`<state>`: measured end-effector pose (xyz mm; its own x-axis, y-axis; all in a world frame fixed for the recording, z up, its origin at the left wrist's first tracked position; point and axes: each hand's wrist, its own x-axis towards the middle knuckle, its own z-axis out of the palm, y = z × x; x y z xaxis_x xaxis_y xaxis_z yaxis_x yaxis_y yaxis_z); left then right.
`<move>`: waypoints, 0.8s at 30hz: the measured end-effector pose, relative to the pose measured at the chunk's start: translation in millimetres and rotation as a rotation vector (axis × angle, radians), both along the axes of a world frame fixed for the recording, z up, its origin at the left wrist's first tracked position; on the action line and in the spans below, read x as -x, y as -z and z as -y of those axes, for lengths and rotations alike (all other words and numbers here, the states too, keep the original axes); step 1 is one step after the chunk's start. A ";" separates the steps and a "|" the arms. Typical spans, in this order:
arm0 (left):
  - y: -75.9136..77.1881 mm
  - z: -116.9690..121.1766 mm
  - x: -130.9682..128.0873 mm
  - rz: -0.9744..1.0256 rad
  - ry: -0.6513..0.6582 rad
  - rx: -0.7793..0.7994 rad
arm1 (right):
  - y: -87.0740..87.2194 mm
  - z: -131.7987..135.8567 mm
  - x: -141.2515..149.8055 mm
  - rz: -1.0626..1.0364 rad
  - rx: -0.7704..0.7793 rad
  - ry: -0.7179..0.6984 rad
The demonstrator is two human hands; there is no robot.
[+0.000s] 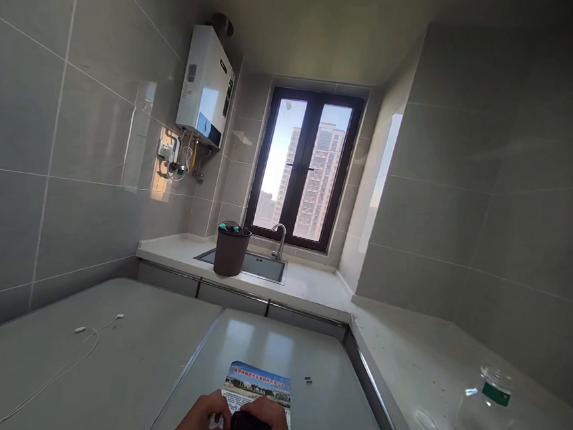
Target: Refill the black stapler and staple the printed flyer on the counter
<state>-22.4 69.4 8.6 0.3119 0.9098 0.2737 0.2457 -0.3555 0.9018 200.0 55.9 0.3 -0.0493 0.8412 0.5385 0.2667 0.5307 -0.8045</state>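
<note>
Right hand (271,424) closed around black object (249,425), low over printed sheet (258,375) on grey bench (350,408). Left hand (201,422) curled against object's other side; whether it pinches, cannot tell. Two small metallic pieces (308,380) just right of sheet; white cable (96,342) well left. Glass jar (485,420) on white bench (396,338), right. Farther: brown bucket (231,254) at front edge of sink (266,267), window (301,166) behind.
</note>
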 end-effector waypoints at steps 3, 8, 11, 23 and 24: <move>-6.2 3.7 -0.6 -0.026 0.002 0.023 | -3.6 -4.2 -1.1 0.041 -0.009 -0.040; -9.9 7.5 -2.4 -0.048 -0.024 0.035 | -11.0 -4.2 -1.3 0.073 -0.028 -0.073; -9.0 7.7 -2.6 -0.028 -0.022 0.009 | -9.9 1.8 0.9 0.041 -0.015 0.005; -4.0 3.4 -1.9 -0.053 -0.024 -0.079 | -21.5 9.4 4.5 -0.024 0.083 -0.046; -3.3 3.1 -1.9 -0.048 -0.019 -0.088 | -21.9 10.0 4.8 -0.024 0.066 -0.042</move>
